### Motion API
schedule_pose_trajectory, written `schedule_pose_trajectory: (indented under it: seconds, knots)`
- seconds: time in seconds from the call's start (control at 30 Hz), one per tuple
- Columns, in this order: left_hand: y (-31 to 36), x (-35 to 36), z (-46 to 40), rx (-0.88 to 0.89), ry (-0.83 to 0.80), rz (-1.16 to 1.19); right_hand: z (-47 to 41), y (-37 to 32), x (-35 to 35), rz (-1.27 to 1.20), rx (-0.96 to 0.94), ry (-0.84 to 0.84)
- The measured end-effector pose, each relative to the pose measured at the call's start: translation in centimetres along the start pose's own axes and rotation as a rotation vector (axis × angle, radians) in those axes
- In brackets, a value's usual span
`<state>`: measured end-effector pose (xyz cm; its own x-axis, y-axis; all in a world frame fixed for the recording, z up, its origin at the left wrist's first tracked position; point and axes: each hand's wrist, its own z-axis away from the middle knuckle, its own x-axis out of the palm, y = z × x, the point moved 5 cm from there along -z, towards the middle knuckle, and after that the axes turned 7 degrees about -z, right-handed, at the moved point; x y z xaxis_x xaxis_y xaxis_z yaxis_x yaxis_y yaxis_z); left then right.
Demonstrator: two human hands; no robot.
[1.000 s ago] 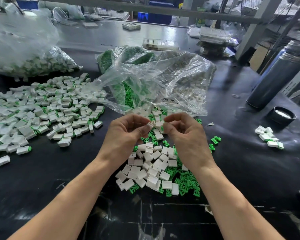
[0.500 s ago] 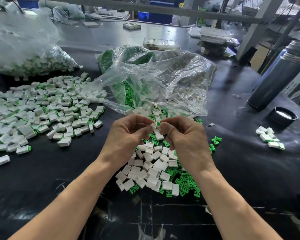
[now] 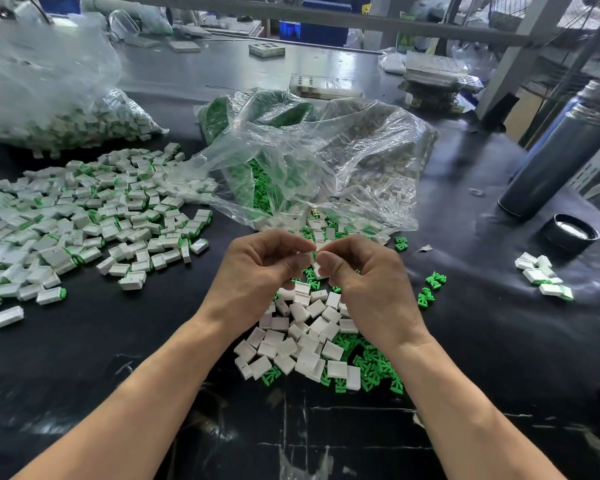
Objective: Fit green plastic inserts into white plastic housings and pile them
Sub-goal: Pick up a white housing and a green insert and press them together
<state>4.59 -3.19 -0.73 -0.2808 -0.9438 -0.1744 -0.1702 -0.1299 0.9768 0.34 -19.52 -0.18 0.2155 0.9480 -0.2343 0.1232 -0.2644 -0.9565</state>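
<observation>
Insertion step: your left hand (image 3: 257, 271) and right hand (image 3: 364, 278) pinch one white housing (image 3: 315, 253) at centre frame—insert hidden—next toss it onto the finished pile (image 3: 94, 216) at nine o'clock.

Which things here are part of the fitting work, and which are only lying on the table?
Part of the job:
left hand
right hand
white housing pinched between them
loose housings
green inserts
finished pile

Lying about:
metal flask
black cap
</observation>
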Motion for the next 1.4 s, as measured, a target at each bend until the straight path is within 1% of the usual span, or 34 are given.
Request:
schedule_pose_trajectory:
  seconds: [0.2, 0.33, 0.53, 0.7, 0.9, 1.17, 1.4]
  knots:
    - [0.1, -0.1, 0.1, -0.012, 0.016, 0.0, 0.2, -0.2, 0.2, 0.069, -0.022, -0.014]
    - [0.2, -0.1, 0.1, -0.037, 0.036, 0.012, 0.4, -0.6, 0.3, 0.153, -0.065, 0.005]
    - [0.6, 0.2, 0.2, 0.011, 0.087, -0.079, 0.4, -1.2, 0.5, 0.283, -0.147, 0.046]
    - [0.9, 0.2, 0.3, 0.036, 0.052, -0.151, 0.4, -1.4, 0.5, 0.353, -0.183, 0.009]
    - [1.3, 0.1, 0.4, 0.042, 0.026, -0.188, 0.4, -1.6, 0.5, 0.344, -0.178, -0.032]
    - [1.5, 0.3, 0.4, 0.034, 0.046, -0.174, 0.8, -1.9, 0.8, 0.395, -0.227, 0.06]
    - [1.4, 0.0, 0.5, 0.034, 0.022, -0.208, 0.9, -1.9, 1.1, 0.434, -0.244, 0.017]
